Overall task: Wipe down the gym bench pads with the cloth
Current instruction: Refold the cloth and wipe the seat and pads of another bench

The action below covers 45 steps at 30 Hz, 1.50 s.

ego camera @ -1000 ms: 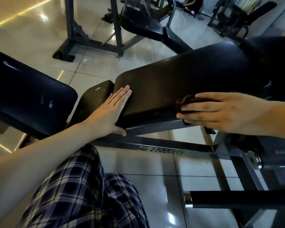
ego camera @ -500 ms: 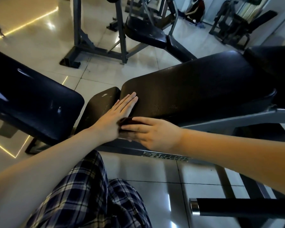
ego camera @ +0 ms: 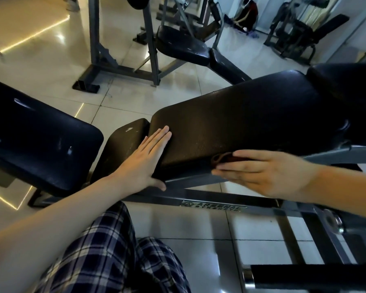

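Here the right hand [ego camera: 268, 174] presses the cloth [ego camera: 224, 159] to the bench pad [ego camera: 241, 119], under its straight fingers [ego camera: 230, 171].

**Maker's plate on the bench frame**

A narrow metal nameplate [ego camera: 213, 206] sits on the grey frame rail [ego camera: 161, 197] of the bench, at about six o'clock from the long pad [ego camera: 241, 123]. It reads "ARSENAL" in capitals, with "STRENGTH" in smaller, widely spaced letters on the line beneath. A small oval emblem [ego camera: 187, 204] stands at the plate's nine o'clock end; its design is too small to make out.
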{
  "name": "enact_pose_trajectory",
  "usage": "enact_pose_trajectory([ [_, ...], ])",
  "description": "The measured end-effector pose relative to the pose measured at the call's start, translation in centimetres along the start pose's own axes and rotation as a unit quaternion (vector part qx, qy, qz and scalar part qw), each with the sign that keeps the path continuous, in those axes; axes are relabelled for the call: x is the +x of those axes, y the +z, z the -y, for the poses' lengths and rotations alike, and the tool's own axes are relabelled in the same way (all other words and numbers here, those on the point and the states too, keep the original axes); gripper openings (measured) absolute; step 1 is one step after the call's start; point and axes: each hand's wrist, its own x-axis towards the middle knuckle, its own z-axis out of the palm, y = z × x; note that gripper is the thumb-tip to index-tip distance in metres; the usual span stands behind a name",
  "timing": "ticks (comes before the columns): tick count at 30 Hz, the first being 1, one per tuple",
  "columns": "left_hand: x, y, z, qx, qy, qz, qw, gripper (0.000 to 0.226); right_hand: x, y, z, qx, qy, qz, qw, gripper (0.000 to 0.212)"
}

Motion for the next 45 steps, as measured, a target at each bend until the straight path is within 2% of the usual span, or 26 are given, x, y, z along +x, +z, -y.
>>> enact_pose_trajectory([
  [2,0.0,0.1,0.2,0.004,-0.002,-0.005,1.0,0.138,4.2,-0.2,1.7,0.024,-0.023,-0.025,0.999,0.034],
  [3,0.0,0.1,0.3,0.007,0.0,-0.01,1.0,0.138,6.2,0.1,2.7,0.037,-0.023,-0.005,0.999,0.027],
  [6,-0.3,0.0,0.3,0.009,0.017,-0.026,0.999,0.125,10.6,1.4,5.1,0.055,-0.012,0.015,0.998,0.042],
  [9,-0.5,-0.2,0.2,0.006,0.023,-0.032,0.999,0.113,11.8,1.2,5.1,0.099,0.002,-0.003,0.995,0.043],
  [13,-0.4,-0.2,0.2,0.007,0.013,-0.018,1.0,0.127,8.7,0.0,3.4,0.121,0.016,-0.014,0.992,0.044],
  [17,-0.2,0.0,0.0,0.008,-0.001,-0.003,1.0,0.136,1.5,-2.1,0.8,0.035,0.017,0.073,0.997,0.057],
  [20,-0.2,0.1,0.0,-0.001,-0.001,-0.005,1.0,0.135,-2.8,-2.8,-0.8,0.019,0.017,0.087,0.996,0.045],
  [24,-0.1,0.2,0.3,-0.017,0.006,-0.011,1.0,0.135,-2.5,-1.1,-0.8,0.007,0.021,0.019,1.0,0.041],
  [29,0.0,0.5,0.8,-0.01,0.012,-0.026,1.0,0.137,4.0,0.5,1.8,0.05,0.021,-0.04,0.998,0.042],
  [31,-0.2,0.4,0.8,-0.017,0.013,-0.031,0.999,0.136,7.2,0.7,3.0,0.079,0.021,-0.039,0.996,0.041],
  [36,-0.7,-0.1,0.3,-0.048,0.03,-0.046,0.997,0.109,11.6,1.3,4.8,0.109,0.009,-0.048,0.993,0.035],
  [40,-0.6,-0.1,-0.1,-0.039,0.009,-0.022,0.999,0.133,7.9,0.3,3.3,0.099,0.015,-0.016,0.995,0.038],
  [43,-0.4,0.0,0.0,-0.017,-0.008,-0.019,1.0,0.136,1.2,-1.5,0.9,0.058,0.036,0.019,0.997,0.049],
  [45,-0.3,0.2,0.1,-0.011,-0.005,-0.022,1.0,0.136,-3.9,-2.1,-0.1,0.021,0.023,0.081,0.996,0.054],
])
